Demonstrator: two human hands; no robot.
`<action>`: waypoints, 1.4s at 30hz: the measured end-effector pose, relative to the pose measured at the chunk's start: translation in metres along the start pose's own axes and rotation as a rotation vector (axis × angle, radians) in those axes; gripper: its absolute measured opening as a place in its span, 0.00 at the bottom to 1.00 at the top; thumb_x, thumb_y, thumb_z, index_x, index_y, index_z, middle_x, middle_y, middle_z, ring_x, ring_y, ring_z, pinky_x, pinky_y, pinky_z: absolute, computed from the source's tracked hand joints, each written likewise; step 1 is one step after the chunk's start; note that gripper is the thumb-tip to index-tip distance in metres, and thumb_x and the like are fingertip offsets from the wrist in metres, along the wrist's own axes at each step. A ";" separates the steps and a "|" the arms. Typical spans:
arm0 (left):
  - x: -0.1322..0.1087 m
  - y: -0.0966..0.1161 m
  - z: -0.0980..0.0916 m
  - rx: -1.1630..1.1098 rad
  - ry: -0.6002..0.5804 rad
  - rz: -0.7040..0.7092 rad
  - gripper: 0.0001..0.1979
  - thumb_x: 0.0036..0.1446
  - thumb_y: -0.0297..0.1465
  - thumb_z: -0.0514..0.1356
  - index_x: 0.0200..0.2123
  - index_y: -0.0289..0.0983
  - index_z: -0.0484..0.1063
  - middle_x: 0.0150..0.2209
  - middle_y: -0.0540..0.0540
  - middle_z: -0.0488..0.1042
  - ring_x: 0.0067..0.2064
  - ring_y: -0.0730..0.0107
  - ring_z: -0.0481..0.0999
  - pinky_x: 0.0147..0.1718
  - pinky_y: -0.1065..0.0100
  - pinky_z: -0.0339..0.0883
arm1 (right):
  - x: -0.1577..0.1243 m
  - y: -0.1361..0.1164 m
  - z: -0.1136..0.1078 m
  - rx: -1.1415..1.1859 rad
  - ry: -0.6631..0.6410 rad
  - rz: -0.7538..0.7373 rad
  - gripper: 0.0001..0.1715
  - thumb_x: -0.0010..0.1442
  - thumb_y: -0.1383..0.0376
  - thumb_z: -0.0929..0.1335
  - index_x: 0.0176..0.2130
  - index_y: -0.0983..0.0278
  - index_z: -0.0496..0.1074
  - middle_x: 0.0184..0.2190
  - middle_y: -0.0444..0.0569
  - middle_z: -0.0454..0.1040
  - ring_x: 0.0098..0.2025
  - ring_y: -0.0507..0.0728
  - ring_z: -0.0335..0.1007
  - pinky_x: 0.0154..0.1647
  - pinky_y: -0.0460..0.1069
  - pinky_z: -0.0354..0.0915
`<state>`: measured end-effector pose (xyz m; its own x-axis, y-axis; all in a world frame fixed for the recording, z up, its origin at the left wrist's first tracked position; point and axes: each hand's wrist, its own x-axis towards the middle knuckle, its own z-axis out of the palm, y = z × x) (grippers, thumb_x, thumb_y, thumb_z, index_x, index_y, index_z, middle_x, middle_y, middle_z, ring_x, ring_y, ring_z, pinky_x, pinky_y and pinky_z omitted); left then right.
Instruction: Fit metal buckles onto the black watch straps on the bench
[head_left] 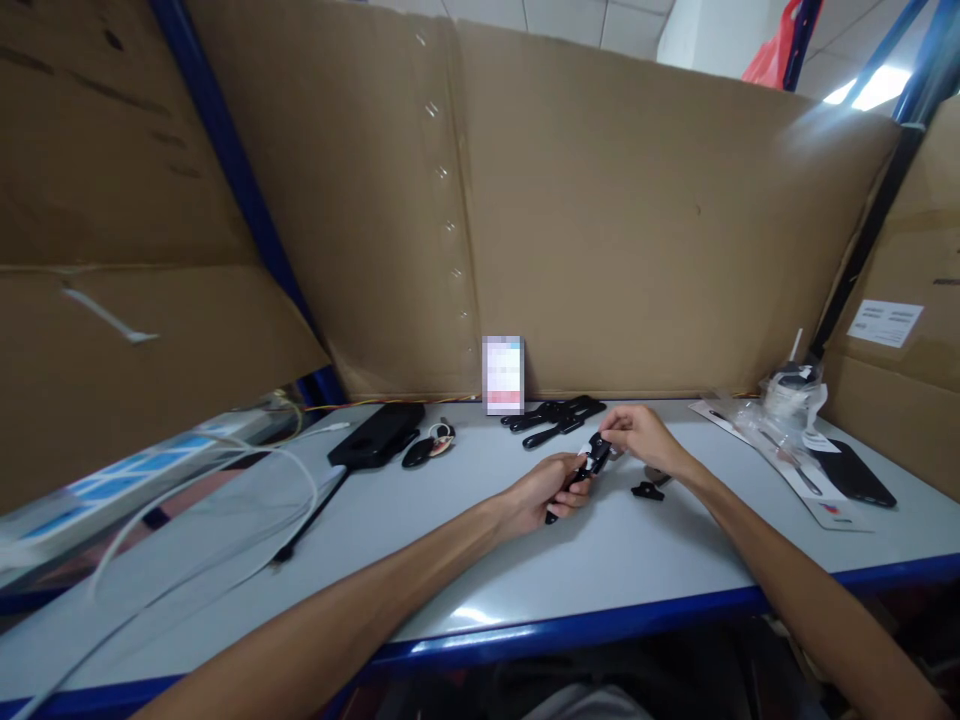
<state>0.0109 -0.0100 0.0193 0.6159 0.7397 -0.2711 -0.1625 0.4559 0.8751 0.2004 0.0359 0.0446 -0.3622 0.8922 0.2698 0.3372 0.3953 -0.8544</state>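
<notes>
- Head view, hands: L hand [551, 492] clenched round near end of a small black part [590, 462]. R hand [641, 435] pinches its far end w/ fingertips. Both grasping, neither free.
- Part pos.: mid table [525, 575], between the two hands. Resting or lifted: cannot tell. Long axis runs near-left to far-right. L hand holds the bulk, R hand only the tip.
- Close by: loose black piece [646, 490] on table, just right of the part, near R wrist. Pile of black parts [555, 415] just beyond the hands.
- Further off: black case [377, 435] and keys [429, 447] to the left, white cable [225, 480] far left, plastic bags [780, 425] and phone [855, 472] to the right, cardboard wall [637, 230] at rear.
- Obstructions: none between hands and part.
</notes>
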 end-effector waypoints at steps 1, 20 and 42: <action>0.000 0.000 0.001 0.012 -0.002 -0.003 0.14 0.66 0.40 0.52 0.31 0.39 0.56 0.20 0.58 0.54 0.16 0.84 0.45 0.16 0.76 0.31 | 0.000 0.001 0.005 -0.048 0.017 -0.028 0.02 0.52 0.68 0.69 0.30 0.65 0.73 0.23 0.44 0.73 0.25 0.50 0.66 0.26 0.44 0.60; 0.003 -0.016 0.009 0.142 0.181 0.282 0.16 0.63 0.44 0.57 0.35 0.41 0.54 0.20 0.60 0.55 0.16 0.83 0.48 0.14 0.78 0.37 | -0.009 -0.008 -0.013 -0.385 0.168 -0.106 0.15 0.62 0.59 0.66 0.27 0.64 0.69 0.20 0.43 0.70 0.23 0.50 0.62 0.26 0.45 0.55; -0.004 -0.013 0.017 0.319 0.134 0.381 0.19 0.62 0.49 0.54 0.41 0.40 0.62 0.21 0.59 0.58 0.14 0.81 0.51 0.10 0.77 0.48 | -0.012 -0.008 0.020 0.039 0.023 0.027 0.18 0.58 0.55 0.68 0.25 0.64 0.67 0.14 0.40 0.65 0.15 0.47 0.55 0.16 0.43 0.50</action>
<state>0.0240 -0.0276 0.0160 0.4509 0.8905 0.0605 -0.1001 -0.0168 0.9948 0.1844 0.0179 0.0389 -0.3327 0.9076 0.2560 0.3123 0.3622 -0.8783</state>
